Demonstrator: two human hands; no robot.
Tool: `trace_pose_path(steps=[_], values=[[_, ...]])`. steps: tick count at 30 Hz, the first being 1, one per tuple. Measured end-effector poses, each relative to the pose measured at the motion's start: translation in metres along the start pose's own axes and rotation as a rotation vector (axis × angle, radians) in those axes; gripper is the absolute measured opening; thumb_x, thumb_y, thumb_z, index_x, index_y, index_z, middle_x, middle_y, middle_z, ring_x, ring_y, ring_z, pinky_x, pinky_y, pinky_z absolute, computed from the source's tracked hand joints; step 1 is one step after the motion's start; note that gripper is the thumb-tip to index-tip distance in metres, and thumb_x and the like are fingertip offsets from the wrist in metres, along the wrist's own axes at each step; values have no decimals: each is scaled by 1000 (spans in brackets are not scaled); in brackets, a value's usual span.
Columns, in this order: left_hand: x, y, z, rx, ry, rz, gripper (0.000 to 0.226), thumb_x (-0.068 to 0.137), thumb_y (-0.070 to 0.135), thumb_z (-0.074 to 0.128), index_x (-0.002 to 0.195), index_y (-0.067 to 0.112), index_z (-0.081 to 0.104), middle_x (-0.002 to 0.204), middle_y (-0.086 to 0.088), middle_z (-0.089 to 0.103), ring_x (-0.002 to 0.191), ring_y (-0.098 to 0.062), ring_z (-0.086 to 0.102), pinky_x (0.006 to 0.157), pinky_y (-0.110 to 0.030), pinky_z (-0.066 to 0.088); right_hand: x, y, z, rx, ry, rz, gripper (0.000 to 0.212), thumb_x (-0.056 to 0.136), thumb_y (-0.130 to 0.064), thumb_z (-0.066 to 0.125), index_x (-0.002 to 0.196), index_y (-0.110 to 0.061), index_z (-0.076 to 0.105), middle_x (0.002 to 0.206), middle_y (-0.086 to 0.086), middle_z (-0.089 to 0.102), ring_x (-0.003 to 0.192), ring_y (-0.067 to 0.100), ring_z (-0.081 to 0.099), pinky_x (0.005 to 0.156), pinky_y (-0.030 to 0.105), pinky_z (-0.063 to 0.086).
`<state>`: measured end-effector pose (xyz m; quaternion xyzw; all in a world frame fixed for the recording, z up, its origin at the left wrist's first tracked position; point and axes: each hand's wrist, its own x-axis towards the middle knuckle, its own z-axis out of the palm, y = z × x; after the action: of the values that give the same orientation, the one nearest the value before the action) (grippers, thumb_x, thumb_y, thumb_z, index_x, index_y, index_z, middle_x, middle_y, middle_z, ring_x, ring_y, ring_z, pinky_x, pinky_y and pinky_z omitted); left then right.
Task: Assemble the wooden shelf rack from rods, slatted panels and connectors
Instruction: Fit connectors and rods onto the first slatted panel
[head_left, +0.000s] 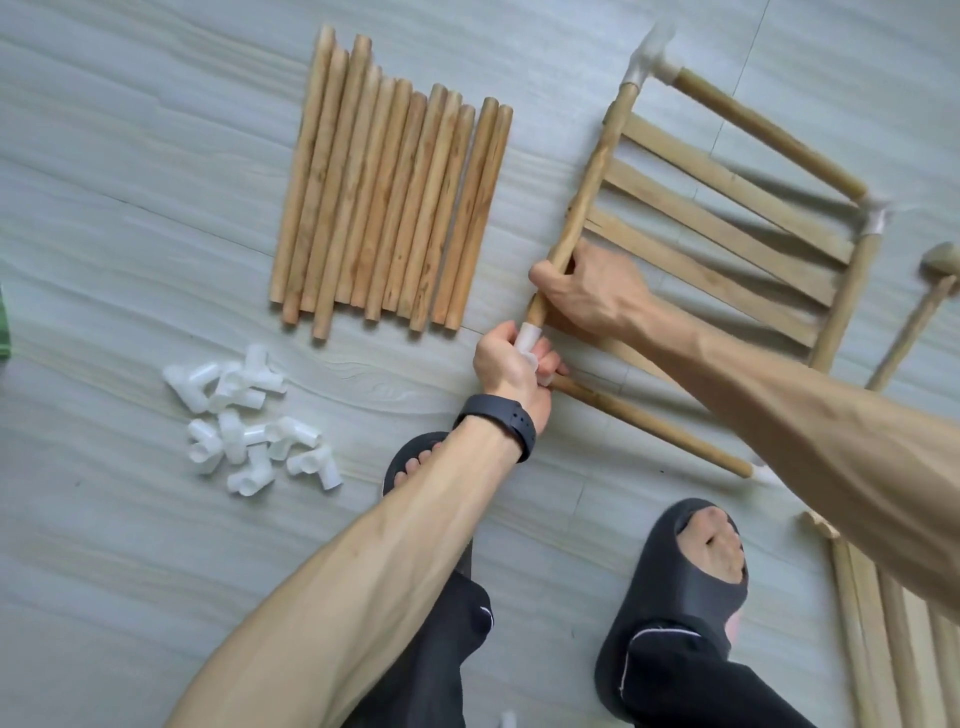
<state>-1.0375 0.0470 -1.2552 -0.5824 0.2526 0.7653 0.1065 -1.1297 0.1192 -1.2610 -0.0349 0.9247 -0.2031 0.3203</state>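
A slatted panel (727, 228) lies tilted on the floor at the right, framed by rods joined with white corner connectors (649, 57). My right hand (587, 291) grips the panel's left side rod (587, 176) near its lower end. My left hand (511, 366) is closed around a white connector (527, 340) at that rod's lower end, where a front rod (649, 426) also meets it. Several loose rods (389, 197) lie side by side in the middle. To the lower left is a pile of white connectors (244, 415).
Two feet in dark slippers (685, 587) stand near the bottom. A wooden mallet (919, 317) lies at the right edge. Another slatted panel (893, 639) lies at the bottom right. The floor is pale grey tile.
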Motion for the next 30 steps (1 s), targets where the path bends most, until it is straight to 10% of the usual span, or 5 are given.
trace_pose_path(steps=[4, 10, 15, 21, 30], values=[[8, 16, -5, 227, -41, 78, 29, 99, 15, 35, 73, 12, 48, 55, -2, 47, 50, -19, 47, 59, -32, 39, 16, -4, 0, -89, -28, -16, 48, 96, -60, 41, 84, -16, 56, 95, 12, 67, 98, 38, 62, 80, 42, 47], [6, 30, -21, 1177, 73, 656, 14, 96, 31, 55, 104, 21, 61, 120, -5, 55, 112, -25, 53, 93, -36, 41, -20, 43, 5, -10, 34, -144, 59, 98, -54, 53, 137, -10, 55, 140, 15, 52, 131, 35, 45, 112, 41, 37], [5, 22, -10, 2010, -335, 1338, 78, 83, 68, 59, 141, 20, 43, 146, -6, 41, 137, -27, 35, 111, -42, 35, -82, 134, -7, -145, 191, -82, 108, 75, -87, 49, 154, -15, 34, 157, 10, 34, 144, 29, 32, 119, 47, 30], [42, 22, 19, 2782, -432, 1156, 140, 67, 80, 67, 155, 16, -21, 167, -6, -9, 153, -32, -11, 121, -60, -1, -113, 232, -24, -545, -86, 112, 159, 55, -87, 72, 148, -26, -42, 166, 8, -26, 154, 27, -23, 122, 59, -5], [44, 24, 32, 2788, -332, 1036, 136, 68, 42, 79, 154, 17, -24, 163, -15, -23, 153, -32, -12, 124, -47, 8, -101, 228, -38, -608, -104, 34, 147, 67, -47, 84, 154, -26, -33, 166, 13, -24, 155, 32, -19, 123, 56, -1]])
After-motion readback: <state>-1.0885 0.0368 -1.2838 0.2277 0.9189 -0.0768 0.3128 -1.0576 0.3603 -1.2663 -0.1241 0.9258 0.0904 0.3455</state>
